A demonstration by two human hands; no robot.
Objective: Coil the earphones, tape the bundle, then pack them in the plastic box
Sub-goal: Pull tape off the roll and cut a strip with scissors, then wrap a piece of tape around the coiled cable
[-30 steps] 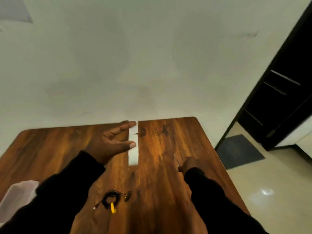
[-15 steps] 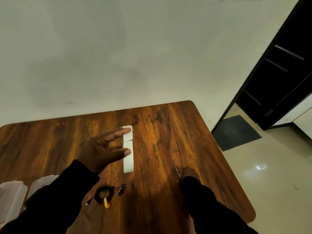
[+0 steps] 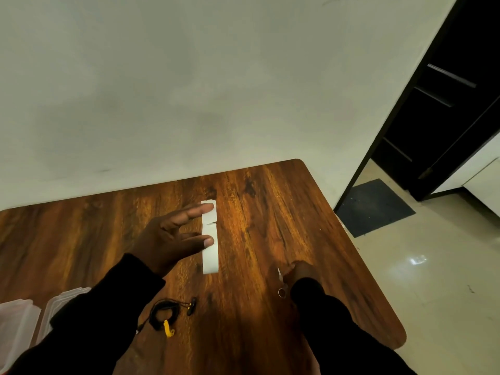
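Note:
A white strip of tape [image 3: 210,255] hangs upright above the wooden table [image 3: 270,212], stuck to the index fingertip and thumb tip of my left hand [image 3: 173,236], whose fingers are spread. The strip has a partial cut near its top. My right hand [image 3: 299,272] is closed around small scissors [image 3: 281,284], blade pointing up, to the right of the tape. The black coiled earphones [image 3: 165,313] with a yellow piece lie on the table below my left hand. Two translucent plastic box parts [image 3: 58,304] sit at the left edge, partly hidden by my sleeve.
A pale wall stands behind the table. The table's right edge and rounded corners drop to a tiled floor [image 3: 433,280]. A dark doorway [image 3: 446,104] and a dark mat [image 3: 374,207] are at the right.
The view has tilted down and left, so the table fills more of the frame and the plastic box parts show. Both hands hold almost the same pose, tape still on my left fingers.

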